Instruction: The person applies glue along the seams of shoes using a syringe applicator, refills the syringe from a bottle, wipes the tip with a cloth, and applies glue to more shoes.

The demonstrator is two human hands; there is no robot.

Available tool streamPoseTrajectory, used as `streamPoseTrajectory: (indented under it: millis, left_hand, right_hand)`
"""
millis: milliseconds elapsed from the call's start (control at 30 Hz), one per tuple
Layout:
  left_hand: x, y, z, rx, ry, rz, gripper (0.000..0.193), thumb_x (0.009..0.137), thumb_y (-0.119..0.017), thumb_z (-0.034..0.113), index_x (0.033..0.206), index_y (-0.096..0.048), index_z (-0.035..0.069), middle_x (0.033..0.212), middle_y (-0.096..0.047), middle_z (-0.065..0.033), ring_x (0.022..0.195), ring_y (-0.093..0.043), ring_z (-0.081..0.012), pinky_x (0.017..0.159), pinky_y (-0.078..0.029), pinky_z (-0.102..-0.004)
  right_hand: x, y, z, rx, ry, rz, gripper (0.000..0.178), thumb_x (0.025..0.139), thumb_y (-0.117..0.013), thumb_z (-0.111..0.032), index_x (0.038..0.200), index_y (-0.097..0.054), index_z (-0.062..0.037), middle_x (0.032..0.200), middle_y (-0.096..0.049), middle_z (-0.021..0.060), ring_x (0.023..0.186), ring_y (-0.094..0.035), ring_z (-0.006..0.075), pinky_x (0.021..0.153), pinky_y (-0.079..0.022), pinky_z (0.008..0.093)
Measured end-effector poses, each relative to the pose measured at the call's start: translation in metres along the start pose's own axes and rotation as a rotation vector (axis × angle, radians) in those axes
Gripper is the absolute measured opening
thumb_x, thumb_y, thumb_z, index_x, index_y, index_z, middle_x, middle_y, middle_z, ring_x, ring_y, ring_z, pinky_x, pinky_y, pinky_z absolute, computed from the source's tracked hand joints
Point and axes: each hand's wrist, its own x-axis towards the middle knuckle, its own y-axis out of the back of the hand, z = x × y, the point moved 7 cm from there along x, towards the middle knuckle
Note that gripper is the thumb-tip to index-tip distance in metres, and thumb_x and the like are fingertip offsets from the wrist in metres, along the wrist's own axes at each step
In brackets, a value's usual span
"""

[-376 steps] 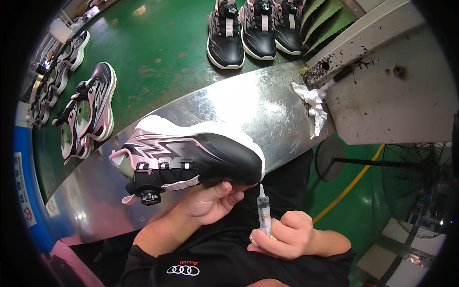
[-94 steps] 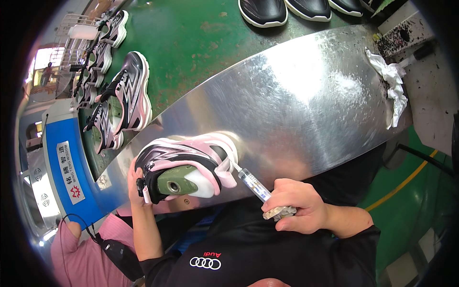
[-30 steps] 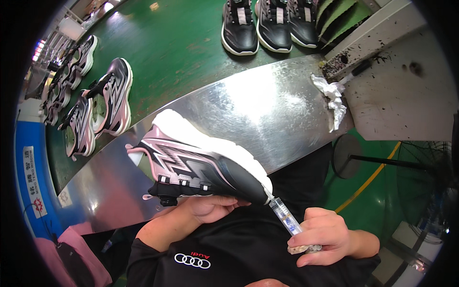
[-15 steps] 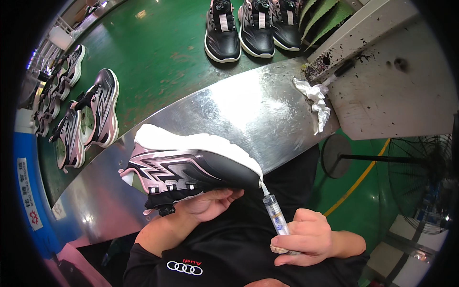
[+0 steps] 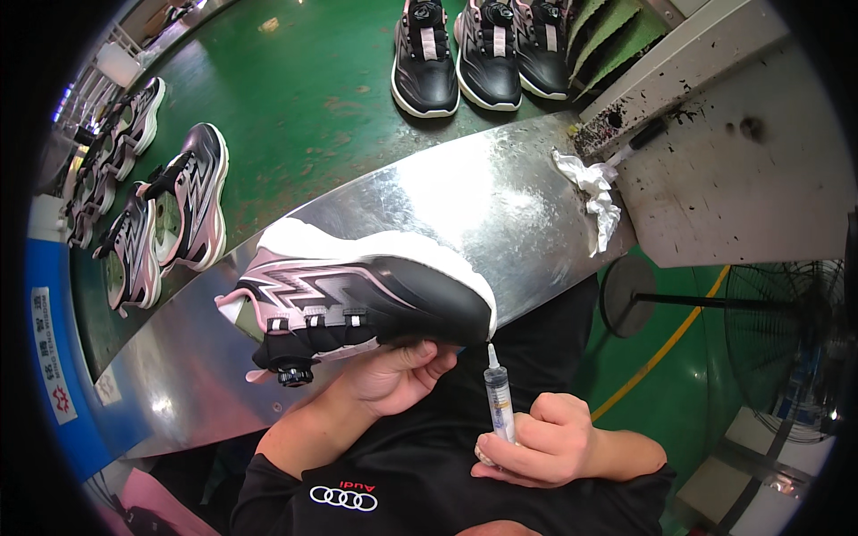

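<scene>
Well, sneaker point(image 5: 380, 290): smooth black toe, pink-and-silver zigzag panels, thick white sole facing far; held sideways over the metal plate point(image 5: 536, 214).
Left hand point(image 5: 396, 377): grasps the sneaker's upper from the near side, fingers curled.
Right hand point(image 5: 547, 438): clenched around a clear cylindrical plastic syringe point(image 5: 499, 399), its tapered tip at the toe's right sole edge.
Metal plate: shiny, scuffed; crumpled white tissue point(image 5: 593, 189) at its right end.

Shoe workshop: rows of sneakers point(image 5: 424, 79) on a green worktop point(image 5: 295, 107), metal ledge point(image 5: 527, 214) alongside.
</scene>
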Motion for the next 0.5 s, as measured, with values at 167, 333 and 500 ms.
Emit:
streamPoseTrajectory:
  millis: [167, 333, 500]
  left_hand:
    - [-0.003, 0.003, -0.001, 0.019, 0.014, -0.012, 0.037, 0.085, -0.066, 0.012, 0.121, -0.057, 0.007, 0.119, -0.061, -0.0087, 0.112, -0.058, -0.0224, 0.088, -0.053, -0.0270]
    - [-0.006, 0.000, -0.001, 0.036, 0.018, -0.013, 0.039, 0.086, -0.065, 0.014, 0.124, -0.055, 0.009, 0.120, -0.061, -0.0083, 0.115, -0.057, -0.0236, 0.087, -0.053, -0.0262]
    - [-0.006, -0.002, -0.002, 0.053, 0.006, -0.019, 0.039, 0.087, -0.064, 0.015, 0.124, -0.055, 0.010, 0.121, -0.060, -0.0082, 0.116, -0.056, -0.0250, 0.085, -0.054, -0.0256]
  right_hand:
    - [0.000, -0.008, -0.002, -0.077, 0.061, 0.034, 0.027, 0.066, -0.079, -0.021, 0.088, -0.068, -0.0109, 0.059, -0.036, -0.0038, 0.049, -0.031, 0.0110, 0.039, -0.025, 0.0226]
    - [-0.004, -0.014, -0.001, -0.133, 0.093, 0.082, 0.030, 0.066, -0.081, -0.027, 0.089, -0.067, -0.0144, 0.059, -0.048, -0.0049, 0.045, -0.026, 0.0096, 0.041, -0.020, 0.0230]
    - [-0.004, -0.016, -0.002, -0.150, 0.109, 0.069, 0.030, 0.066, -0.080, -0.026, 0.090, -0.067, -0.0146, 0.058, -0.046, -0.0051, 0.044, -0.025, 0.0093, 0.040, -0.019, 0.0231]
